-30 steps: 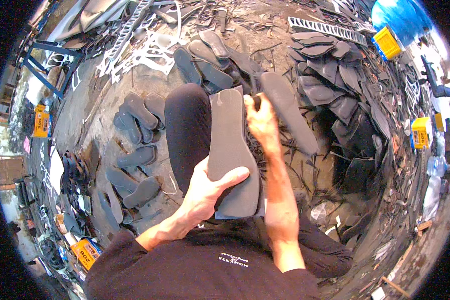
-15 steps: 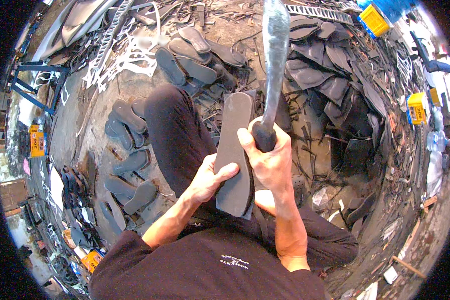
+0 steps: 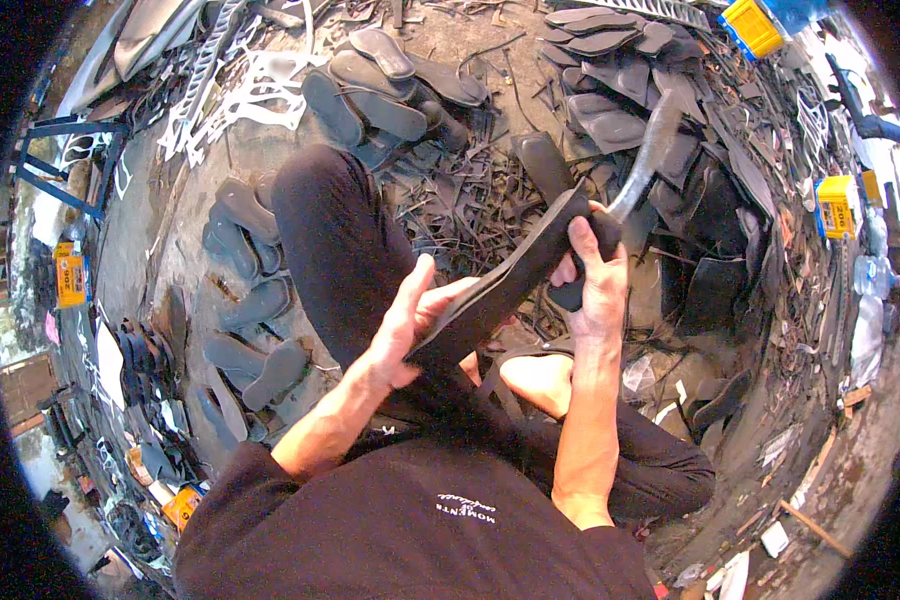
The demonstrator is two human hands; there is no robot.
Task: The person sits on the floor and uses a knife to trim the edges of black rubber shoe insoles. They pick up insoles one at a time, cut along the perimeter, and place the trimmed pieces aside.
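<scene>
The dark sole (image 3: 520, 284) is tilted, upper end to the right, beside the left knee (image 3: 325, 235). Left hand (image 3: 395, 330) supports its lower end, fingers loosely spread. Right hand (image 3: 598, 290) is clamped on the knife (image 3: 650, 155), at the upper end. Beyond: scraps (image 3: 448, 205) and piled soles (image 3: 380, 110) on the floor (image 3: 185, 135).

Left side: blue frame (image 3: 80, 128) stands on the floor; white cut-out webbing (image 3: 276, 64) lies to its right. Below the frame, a yellow box (image 3: 70, 276), with a pink scrap (image 3: 51, 327) near it. Upper right: another yellow box (image 3: 753, 27) touches or overlaps a blue object (image 3: 798, 10), cut by the picture edge. Right: third yellow box (image 3: 836, 207), clear plastic bottle (image 3: 873, 277) below. Lower right: thin wooden stick (image 3: 816, 528), small white block (image 3: 774, 540) beside it.
</scene>
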